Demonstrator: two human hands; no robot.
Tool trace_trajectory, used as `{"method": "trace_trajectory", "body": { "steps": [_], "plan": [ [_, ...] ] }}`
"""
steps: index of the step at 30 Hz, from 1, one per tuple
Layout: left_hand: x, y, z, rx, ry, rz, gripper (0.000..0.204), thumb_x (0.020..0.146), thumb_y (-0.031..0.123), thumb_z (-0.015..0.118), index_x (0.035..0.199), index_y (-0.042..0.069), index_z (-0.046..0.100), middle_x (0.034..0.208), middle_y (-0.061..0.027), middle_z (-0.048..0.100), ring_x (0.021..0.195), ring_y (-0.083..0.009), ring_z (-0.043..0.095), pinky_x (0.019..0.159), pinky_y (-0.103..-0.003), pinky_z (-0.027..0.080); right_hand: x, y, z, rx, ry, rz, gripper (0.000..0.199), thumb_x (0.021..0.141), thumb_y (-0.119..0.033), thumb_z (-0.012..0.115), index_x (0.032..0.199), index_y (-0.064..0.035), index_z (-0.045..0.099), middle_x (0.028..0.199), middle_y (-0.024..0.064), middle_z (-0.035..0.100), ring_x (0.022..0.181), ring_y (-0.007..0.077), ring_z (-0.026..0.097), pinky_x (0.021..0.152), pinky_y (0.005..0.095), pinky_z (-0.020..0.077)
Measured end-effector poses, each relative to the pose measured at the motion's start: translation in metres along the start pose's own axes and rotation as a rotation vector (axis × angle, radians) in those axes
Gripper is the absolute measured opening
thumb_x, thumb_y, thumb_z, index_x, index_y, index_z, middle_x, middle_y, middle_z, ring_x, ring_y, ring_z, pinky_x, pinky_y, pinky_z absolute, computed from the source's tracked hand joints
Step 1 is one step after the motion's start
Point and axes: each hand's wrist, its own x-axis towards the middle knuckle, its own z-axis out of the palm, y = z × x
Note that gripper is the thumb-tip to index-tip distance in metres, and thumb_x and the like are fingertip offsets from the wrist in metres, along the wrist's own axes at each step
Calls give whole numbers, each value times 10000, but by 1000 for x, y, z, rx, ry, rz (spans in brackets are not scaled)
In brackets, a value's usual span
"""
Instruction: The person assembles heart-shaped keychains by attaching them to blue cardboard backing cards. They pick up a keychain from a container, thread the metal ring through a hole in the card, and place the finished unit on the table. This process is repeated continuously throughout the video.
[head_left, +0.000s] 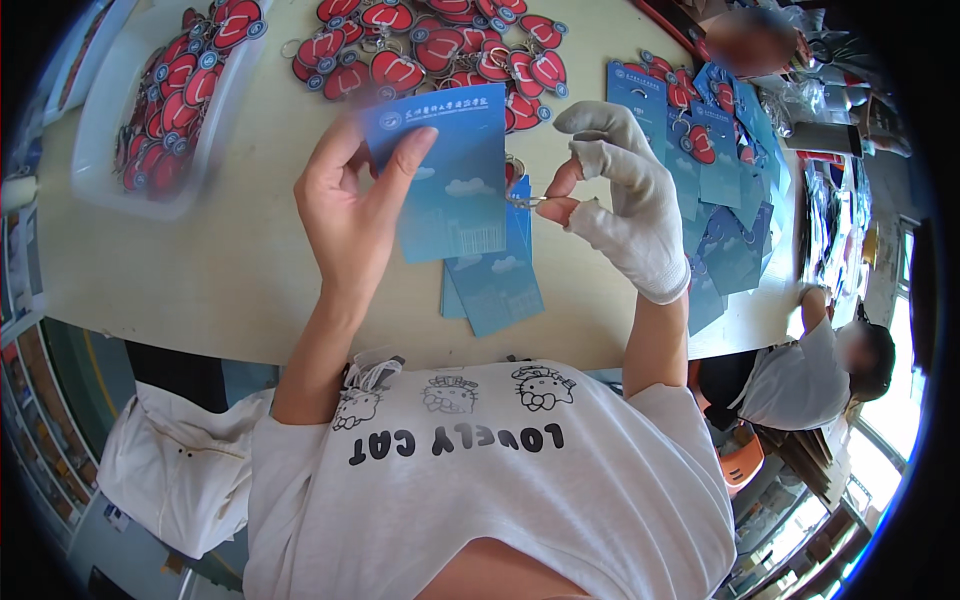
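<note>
Between the thumb and fingers of my bare left hand (355, 195) a blue card (455, 175) with printed clouds stands upright above the table. My right hand (625, 195), in a white glove with bare thumb and fingertip, pinches a metal key ring (530, 202) at the card's right edge. Whether the ring passes through the card I cannot tell. Part of a red keychain shows behind the card, next to the ring. Below my hands more blue cards (495, 290) lie in a small overlapping stack on the table.
Red keychains (430, 45) with metal rings are heaped at the far middle of the table (240, 270). A clear plastic bin (85, 150) at the left holds more. Blue cards with red keychains (715, 150) are piled at the right. Another person (810, 370) sits at the far right.
</note>
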Motion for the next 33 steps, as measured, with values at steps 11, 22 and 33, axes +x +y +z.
{"method": "trace_trajectory", "body": {
  "steps": [11, 22, 33],
  "plan": [
    [-9, 6, 22, -57, -51, 179, 125, 820, 36, 710, 897, -10, 622, 843, -44, 633, 755, -84, 575, 670, -228, 464, 6, 0, 23, 347, 130, 13, 243, 659, 53, 628, 898, 13, 635, 1112, 105, 578, 1010, 164, 546, 902, 319, 442],
    [-24, 7, 34, -739, -161, -317, 223, 869, 80, 671, 1059, -30, 636, 949, -58, 657, 858, -86, 590, 802, -235, 472, -2, -18, 39, 637, 323, 170, 268, 754, 122, 594, 1008, 55, 541, 891, 96, 640, 869, 150, 647, 776, 260, 515],
    [-30, 13, 38, -633, -174, -259, 280, 942, 57, 532, 1204, -12, 461, 1082, -68, 580, 992, -96, 546, 879, -256, 436, 1, -17, 39, 594, 217, 236, 530, 764, 161, 482, 1265, 10, 403, 1123, 135, 563, 971, 140, 589, 860, 258, 500]
  ]
}}
